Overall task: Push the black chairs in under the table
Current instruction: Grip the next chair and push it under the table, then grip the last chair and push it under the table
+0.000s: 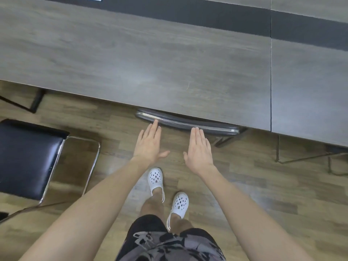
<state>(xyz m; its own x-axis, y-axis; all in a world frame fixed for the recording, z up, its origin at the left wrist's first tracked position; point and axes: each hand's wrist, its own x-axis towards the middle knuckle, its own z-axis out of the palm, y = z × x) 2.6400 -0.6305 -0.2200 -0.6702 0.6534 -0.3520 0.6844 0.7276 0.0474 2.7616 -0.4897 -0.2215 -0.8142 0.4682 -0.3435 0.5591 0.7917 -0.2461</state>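
tucked chair (186, 122): sitting under the bench (150, 63), only its curved backrest showing at the near edge.
left grip (148, 142): stretching out flat, fingers straight and together, tips touching the backrest's left part, clasping nothing.
right grip (198, 149): lying flat likewise, fingers straight, tips meeting the backrest near its middle.
second chair (28, 159): standing out on the floor (244, 185) to the left, apart from the bench.
white clogs (156, 178): standing behind both hands.

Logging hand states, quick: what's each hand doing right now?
Left hand: open, straight fingers touching the chair back.
Right hand: open, straight fingertips at the chair back, holding nothing.
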